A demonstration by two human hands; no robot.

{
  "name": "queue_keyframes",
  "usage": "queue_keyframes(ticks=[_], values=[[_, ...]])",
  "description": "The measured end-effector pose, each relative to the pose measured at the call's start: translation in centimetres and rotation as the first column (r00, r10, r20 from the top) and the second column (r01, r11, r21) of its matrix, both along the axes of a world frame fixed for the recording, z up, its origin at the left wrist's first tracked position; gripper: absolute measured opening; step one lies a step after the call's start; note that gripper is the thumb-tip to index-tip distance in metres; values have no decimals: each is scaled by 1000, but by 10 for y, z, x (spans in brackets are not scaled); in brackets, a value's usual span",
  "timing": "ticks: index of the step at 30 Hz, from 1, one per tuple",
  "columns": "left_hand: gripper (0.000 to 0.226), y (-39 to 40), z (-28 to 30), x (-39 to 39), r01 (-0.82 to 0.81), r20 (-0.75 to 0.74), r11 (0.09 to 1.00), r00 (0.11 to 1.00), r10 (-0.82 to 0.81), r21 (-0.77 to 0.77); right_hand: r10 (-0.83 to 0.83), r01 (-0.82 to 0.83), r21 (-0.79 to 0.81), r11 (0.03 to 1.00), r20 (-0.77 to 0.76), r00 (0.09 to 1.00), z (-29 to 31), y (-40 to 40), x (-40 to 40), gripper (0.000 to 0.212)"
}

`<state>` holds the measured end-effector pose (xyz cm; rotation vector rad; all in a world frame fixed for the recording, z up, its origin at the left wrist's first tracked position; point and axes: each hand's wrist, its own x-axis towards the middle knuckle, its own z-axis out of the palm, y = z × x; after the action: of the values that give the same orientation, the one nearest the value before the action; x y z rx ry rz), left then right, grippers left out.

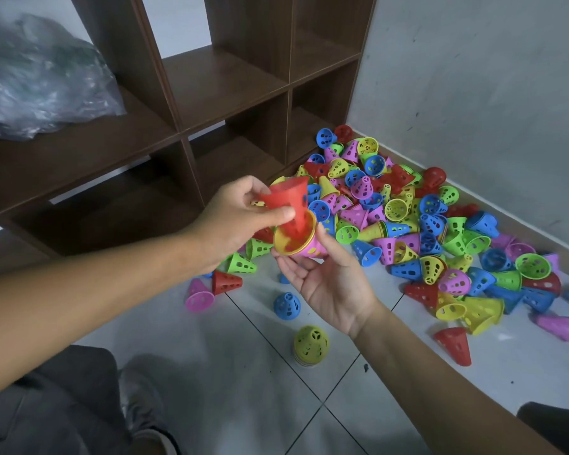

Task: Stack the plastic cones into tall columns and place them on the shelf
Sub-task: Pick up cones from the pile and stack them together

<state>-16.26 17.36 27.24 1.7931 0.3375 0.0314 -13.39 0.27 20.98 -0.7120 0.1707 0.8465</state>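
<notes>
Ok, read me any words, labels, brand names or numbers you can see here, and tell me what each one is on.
None: no readable text in the head view.
Plastic cones: plain colours with holes, no print.
Brown shelf: no label.
Clear plastic bag on the shelf: blurred, no lettering can be made out.

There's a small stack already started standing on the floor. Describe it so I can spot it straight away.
Start at the big cone pile against the wall, then come toward the camera across the tiles. Just beyond the right forearm stands a short stack topped by a yellow cone. It is upright and alone, unlike the scattered single cones.
</notes>
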Motion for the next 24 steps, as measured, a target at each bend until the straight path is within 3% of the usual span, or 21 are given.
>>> queue_keyframes(ticks=[5, 10, 14, 16, 19, 21, 24], values=[[43, -3, -14, -7, 210, 26, 943, 974, -225, 257, -45, 47, 76, 996, -18, 999, 0, -1, 4, 61], [41, -5, -24, -11, 308, 30, 884, 940, -340, 351, -51, 50, 93, 994, 4, 999, 2, -7, 5, 42], [45, -5, -27, -13, 378, 23, 842, 908, -418, 384, -66, 62, 82, 995, 50, 997, 1, -10, 6, 50], [44, -3, -31, -14, 399, 8, 822, 898, -440, 407, -55, 50, 52, 997, 92, 994, -1, -14, 7, 38], [44, 9, -42, -17, 398, -25, 800, 901, -434, 449, -65, 76, -62, 995, 156, 986, -15, -27, 9, 48], [43, 20, -53, -23, 401, -77, 783, 906, -417, 475, -63, 127, -246, 961, 253, 965, -28, -38, 6, 58], [43, 35, -69, -33, 442, -184, 733, 894, -410, 517, 118, 218, -606, 765, 464, 878, -55, -55, -15, 84]])
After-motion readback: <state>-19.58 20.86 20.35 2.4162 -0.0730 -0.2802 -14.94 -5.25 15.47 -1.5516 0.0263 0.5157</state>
